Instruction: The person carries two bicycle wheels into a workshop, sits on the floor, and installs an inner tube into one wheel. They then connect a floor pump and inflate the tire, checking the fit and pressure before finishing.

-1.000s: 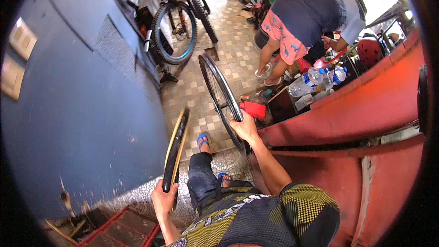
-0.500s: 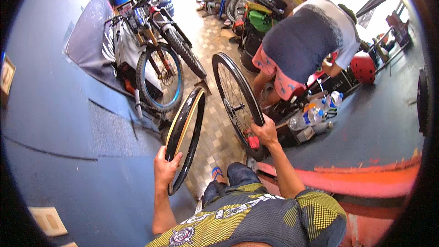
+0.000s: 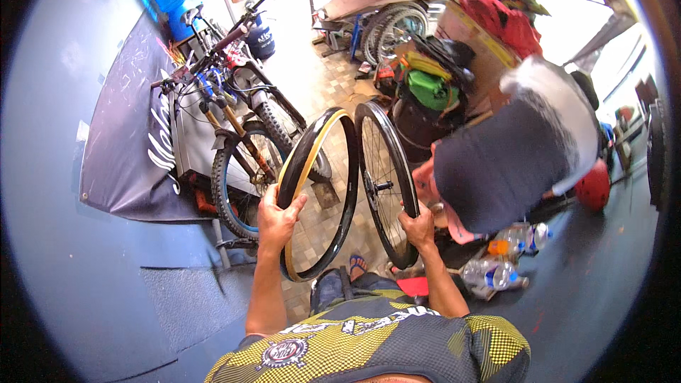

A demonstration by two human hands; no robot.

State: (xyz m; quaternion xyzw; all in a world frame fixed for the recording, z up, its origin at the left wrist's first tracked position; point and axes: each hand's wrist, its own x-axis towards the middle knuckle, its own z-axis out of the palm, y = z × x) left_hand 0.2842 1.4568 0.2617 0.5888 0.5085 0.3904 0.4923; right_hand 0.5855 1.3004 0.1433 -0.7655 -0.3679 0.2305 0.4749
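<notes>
My left hand (image 3: pixel 279 214) is closed round the near left side of a black bicycle tire (image 3: pixel 305 147) with a tan sidewall, and nothing shows inside its ring. On the other side, my right hand (image 3: pixel 417 228) grips the near right edge of a black spoked bicycle wheel (image 3: pixel 384 186) with its hub in the middle. Both rings are held up on edge in front of me, side by side. Their upper edges come very close; whether they touch, I cannot tell.
Parked bicycles (image 3: pixel 248 170) lean on the left beside a dark banner (image 3: pixel 124 128). At the right a person (image 3: pixel 504 159) bends over, close to the wheel. Below them lie plastic bottles (image 3: pixel 489 274). Bags and a bucket (image 3: pixel 418 124) stand farther back on the tiled floor (image 3: pixel 333 230).
The tire and the wheel have come closer together, the tire shifting to the right. My view has shifted, so the bending person and the bottles now appear farther right and lower.
</notes>
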